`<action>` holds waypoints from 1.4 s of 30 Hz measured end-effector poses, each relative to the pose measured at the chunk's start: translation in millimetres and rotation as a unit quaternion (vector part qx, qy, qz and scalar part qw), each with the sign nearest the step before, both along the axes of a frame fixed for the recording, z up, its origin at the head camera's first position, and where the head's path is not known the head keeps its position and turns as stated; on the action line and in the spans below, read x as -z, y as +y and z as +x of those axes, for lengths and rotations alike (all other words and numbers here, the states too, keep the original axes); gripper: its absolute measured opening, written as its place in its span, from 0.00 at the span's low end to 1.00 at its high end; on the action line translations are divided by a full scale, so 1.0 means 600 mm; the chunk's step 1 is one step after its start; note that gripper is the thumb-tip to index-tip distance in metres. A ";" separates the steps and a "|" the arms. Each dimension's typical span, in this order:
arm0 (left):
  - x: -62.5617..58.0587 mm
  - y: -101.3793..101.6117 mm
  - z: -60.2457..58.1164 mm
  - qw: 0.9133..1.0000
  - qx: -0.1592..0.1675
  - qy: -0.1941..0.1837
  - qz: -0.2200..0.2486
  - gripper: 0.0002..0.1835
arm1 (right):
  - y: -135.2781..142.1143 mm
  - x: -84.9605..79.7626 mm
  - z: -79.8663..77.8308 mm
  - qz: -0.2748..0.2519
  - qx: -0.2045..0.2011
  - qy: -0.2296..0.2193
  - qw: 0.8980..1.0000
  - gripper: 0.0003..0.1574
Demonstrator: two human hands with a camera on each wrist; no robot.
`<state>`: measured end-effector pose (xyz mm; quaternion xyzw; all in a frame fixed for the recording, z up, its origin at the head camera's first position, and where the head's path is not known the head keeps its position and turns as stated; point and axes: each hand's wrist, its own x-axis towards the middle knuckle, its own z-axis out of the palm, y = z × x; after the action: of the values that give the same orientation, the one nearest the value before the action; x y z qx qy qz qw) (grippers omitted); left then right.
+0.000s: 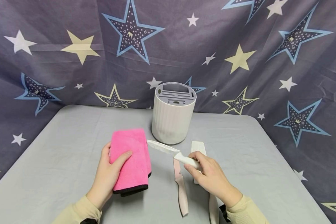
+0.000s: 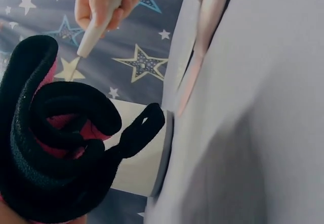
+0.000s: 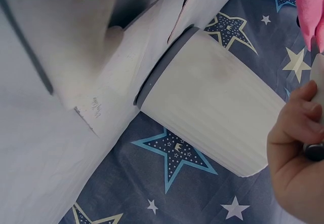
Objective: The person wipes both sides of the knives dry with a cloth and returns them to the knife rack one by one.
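My left hand (image 1: 106,174) grips a folded pink towel (image 1: 130,161) with black edging, thumb across its front. The left wrist view shows the towel's black edge (image 2: 66,133) and a small loop. In my right hand (image 1: 212,174) is the white handle of a knife (image 1: 163,148), its pale blade pointing left. The blade's tip lies close to the towel's right edge; whether they touch I cannot tell. Below, a pink-bladed knife (image 1: 182,197) lies on the table. A broad white cleaver (image 1: 198,147) lies beside it, partly hidden beneath my right hand.
A ribbed white knife block (image 1: 172,121) with a grey slotted top stands upright towards the back of the grey-covered table (image 1: 240,149). Behind the table hangs a dark curtain (image 1: 179,46) printed with stars.
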<state>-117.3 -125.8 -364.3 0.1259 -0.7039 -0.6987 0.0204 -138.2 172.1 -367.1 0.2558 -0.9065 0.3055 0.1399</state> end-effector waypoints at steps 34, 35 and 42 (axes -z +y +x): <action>-0.015 0.067 0.000 0.987 0.113 0.001 0.118 0.34 | -0.030 0.000 0.001 -0.004 -0.003 -0.002 1.000 0.12; -0.015 0.070 -0.001 0.986 0.117 0.002 0.117 0.34 | -0.031 0.000 0.002 -0.004 -0.003 -0.002 1.000 0.12; -0.014 0.082 -0.002 0.986 0.128 -0.002 0.112 0.33 | -0.032 0.001 0.001 -0.015 -0.016 0.001 1.000 0.10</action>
<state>-118.5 -76.5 -356.1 0.0379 -0.6319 -0.7695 -0.0845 -137.5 152.7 -367.9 0.2682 -0.8976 0.3206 0.1401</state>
